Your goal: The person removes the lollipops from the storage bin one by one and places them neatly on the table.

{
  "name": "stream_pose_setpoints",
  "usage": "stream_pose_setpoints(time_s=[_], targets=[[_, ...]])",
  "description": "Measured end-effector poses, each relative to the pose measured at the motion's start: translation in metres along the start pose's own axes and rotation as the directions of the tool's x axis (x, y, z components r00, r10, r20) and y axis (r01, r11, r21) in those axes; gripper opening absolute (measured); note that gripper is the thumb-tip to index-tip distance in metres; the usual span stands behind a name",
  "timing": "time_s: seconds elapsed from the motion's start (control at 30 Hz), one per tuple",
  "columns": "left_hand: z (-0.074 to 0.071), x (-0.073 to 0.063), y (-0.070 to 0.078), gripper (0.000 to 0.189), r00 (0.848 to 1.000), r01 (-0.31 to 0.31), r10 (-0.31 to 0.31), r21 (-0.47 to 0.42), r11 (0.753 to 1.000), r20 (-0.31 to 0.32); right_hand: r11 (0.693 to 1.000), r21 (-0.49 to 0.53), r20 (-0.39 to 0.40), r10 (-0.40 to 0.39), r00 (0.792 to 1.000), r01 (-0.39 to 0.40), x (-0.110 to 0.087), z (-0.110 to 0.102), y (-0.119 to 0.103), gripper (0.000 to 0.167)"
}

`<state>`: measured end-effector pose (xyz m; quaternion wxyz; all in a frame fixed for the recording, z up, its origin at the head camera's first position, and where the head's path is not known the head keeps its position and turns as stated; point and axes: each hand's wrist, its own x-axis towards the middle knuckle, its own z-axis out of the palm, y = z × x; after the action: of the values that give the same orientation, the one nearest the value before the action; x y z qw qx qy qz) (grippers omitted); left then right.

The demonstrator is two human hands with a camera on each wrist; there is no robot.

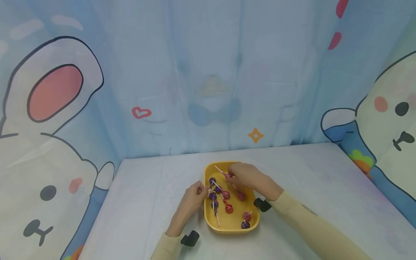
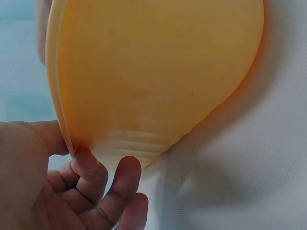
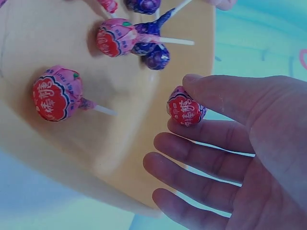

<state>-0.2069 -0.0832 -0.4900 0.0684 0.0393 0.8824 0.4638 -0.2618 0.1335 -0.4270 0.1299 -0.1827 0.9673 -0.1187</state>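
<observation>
While the left hand (image 1: 191, 198) grips a yellow tray (image 1: 234, 224), the right hand (image 1: 248, 177) pinches a pink-wrapped lollipop (image 3: 186, 108)

As the left hand's digits pinch the tray's left rim, its remaining fingers bend loosely just outside the wall. Over the far part of the tray, the right hand holds its lollipop between thumb and forefinger, the other three fingers spread apart and only slightly bent; the stick points far and left. Whether that lollipop touches the tray cannot be told.

Inside the tray, purple-wrapped lollipops (image 1: 212, 196) cluster along the left side. A pink one (image 1: 226, 195) and a red one (image 1: 229, 208) lie near the middle, another pink one (image 1: 241, 196) lies farther right, and a last pink one (image 1: 247, 216) rests just beside a purple one (image 1: 245, 225) at the near right corner.

The tray sits on a white table (image 1: 146, 209), with a pale blue curtain (image 1: 208, 47) on the far side.
</observation>
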Motion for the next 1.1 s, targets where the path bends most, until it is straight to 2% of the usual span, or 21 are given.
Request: stream_pose_setpoints(time_s=[0.37, 0.77, 1.1], targets=[[0.001, -0.002, 0.002, 0.023, 1.0, 0.011, -0.011, -0.009, 1.0, 0.0, 0.998, -0.021, -0.096, -0.061, 0.993, 0.059, -0.018, -0.01, 0.011, 0.02], [0.002, -0.001, 0.001, 0.023, 1.0, 0.012, -0.012, -0.002, 1.0, -0.003, 0.999, 0.002, -0.141, -0.04, 0.989, 0.04, -0.033, -0.021, 0.029, 0.023], [0.003, -0.001, 0.002, 0.022, 1.0, 0.016, -0.016, -0.008, 1.0, -0.009, 1.0, 0.022, -0.168, -0.019, 0.986, 0.023, -0.039, -0.021, 0.05, 0.022]])
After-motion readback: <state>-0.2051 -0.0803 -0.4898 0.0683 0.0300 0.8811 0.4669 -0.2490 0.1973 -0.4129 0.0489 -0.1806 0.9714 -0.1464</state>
